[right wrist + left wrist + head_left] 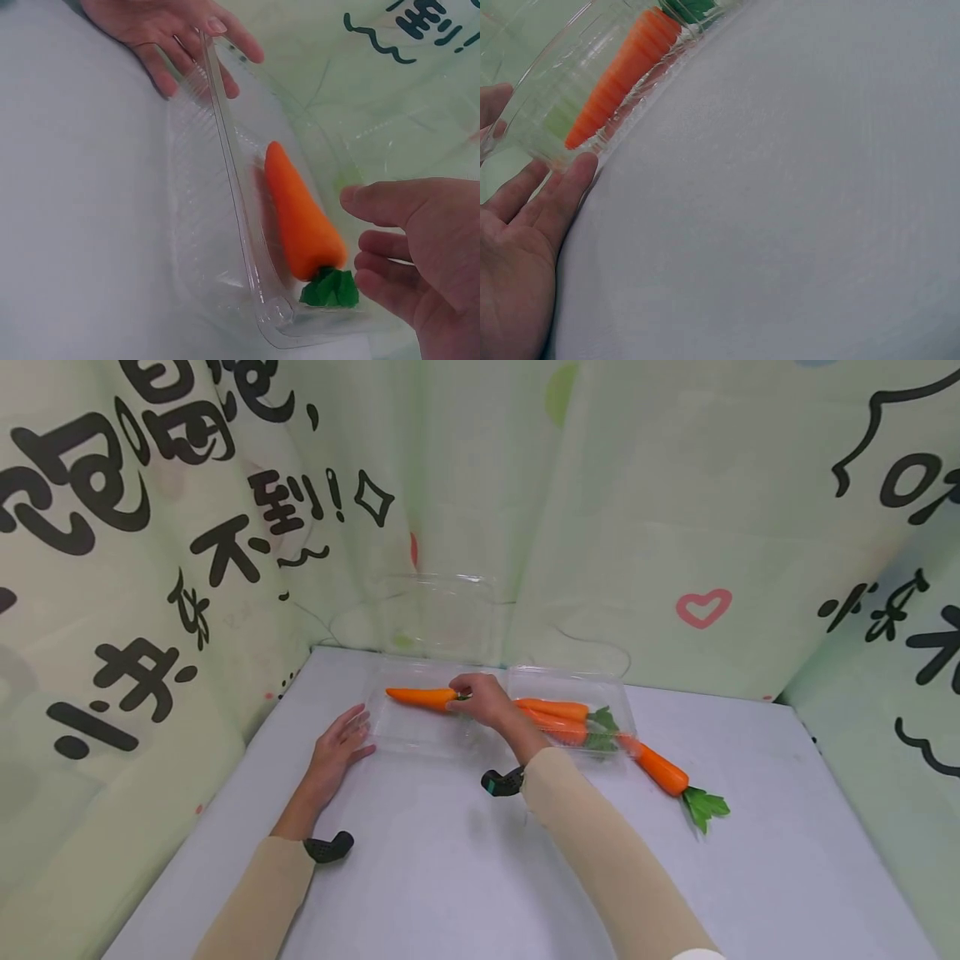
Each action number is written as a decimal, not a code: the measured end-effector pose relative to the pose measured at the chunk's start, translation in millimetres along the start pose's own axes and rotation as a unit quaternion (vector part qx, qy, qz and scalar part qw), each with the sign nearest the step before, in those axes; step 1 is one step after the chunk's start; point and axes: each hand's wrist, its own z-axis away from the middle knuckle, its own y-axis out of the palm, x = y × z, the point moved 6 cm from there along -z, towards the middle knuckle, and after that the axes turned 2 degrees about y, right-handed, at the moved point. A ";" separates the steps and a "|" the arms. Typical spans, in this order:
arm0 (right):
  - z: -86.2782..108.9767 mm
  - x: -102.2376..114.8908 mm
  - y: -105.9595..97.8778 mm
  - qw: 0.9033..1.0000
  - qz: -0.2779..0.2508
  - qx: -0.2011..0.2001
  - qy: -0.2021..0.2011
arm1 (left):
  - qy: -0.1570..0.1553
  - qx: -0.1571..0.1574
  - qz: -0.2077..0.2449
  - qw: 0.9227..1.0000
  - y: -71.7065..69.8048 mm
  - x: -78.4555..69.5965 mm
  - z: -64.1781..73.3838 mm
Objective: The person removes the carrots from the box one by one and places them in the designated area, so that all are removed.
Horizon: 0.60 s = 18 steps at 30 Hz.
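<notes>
An orange carrot [422,697] with a green leafy top lies in a clear plastic box [247,292], its tip pointing left. My right hand [482,697] is over the leafy end. In the right wrist view the thumb and loosely bent fingers of that hand [427,247] stand just beside the leaves, with a gap between them and nothing held. My left hand [337,752] is at the box's left end, fingers spread. The left wrist view has its fingertips [581,166] right at the box's wall, near the carrot's tip [576,139].
Right of this box stands another clear plastic box [626,710] holding more carrots [558,727]. One further carrot [660,768] lies by its right corner, leaves toward the front. A raised clear lid [438,618] stands behind the left box, before a printed curtain [637,510]. All rests on a white table [420,860].
</notes>
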 end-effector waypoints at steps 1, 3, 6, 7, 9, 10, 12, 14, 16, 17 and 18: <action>-0.6 0.3 0.4 1.000 0.003 0.002 -0.001 | 0.000 0.000 -0.001 1.000 0.2 -0.1 -0.4; -1.6 1.1 1.5 1.000 0.007 0.002 -0.002 | 0.001 0.000 -0.002 1.000 0.5 -0.5 -1.0; -2.7 1.8 4.6 1.000 0.010 0.002 0.001 | 0.000 -0.003 -0.006 1.000 0.6 -0.6 0.0; -3.4 1.5 5.5 1.000 0.011 0.000 0.002 | 0.001 -0.002 -0.006 1.000 0.7 -0.7 0.0; -4.2 1.0 6.9 1.000 0.011 -0.003 0.005 | 0.001 -0.001 -0.006 1.000 1.0 -1.6 0.1; -4.6 0.8 7.5 1.000 0.012 -0.003 0.006 | 0.001 0.000 -0.004 1.000 1.3 -2.6 0.5; -5.7 0.3 8.7 1.000 0.014 -0.004 0.006 | -0.001 0.003 0.001 1.000 1.5 -5.0 1.3; -6.6 -0.6 9.8 1.000 0.017 -0.004 0.006 | -0.003 0.006 0.009 1.000 2.3 -9.4 3.0; -7.0 -1.0 10.4 1.000 0.017 -0.004 0.007 | -0.004 0.010 0.012 1.000 3.3 -14.6 5.0; -7.1 -1.2 10.7 1.000 0.018 -0.005 0.009 | -0.005 0.011 0.011 1.000 3.9 -16.9 5.9; -7.2 -1.5 10.9 1.000 0.020 -0.006 0.010 | -0.005 0.012 0.011 1.000 4.4 -18.9 6.6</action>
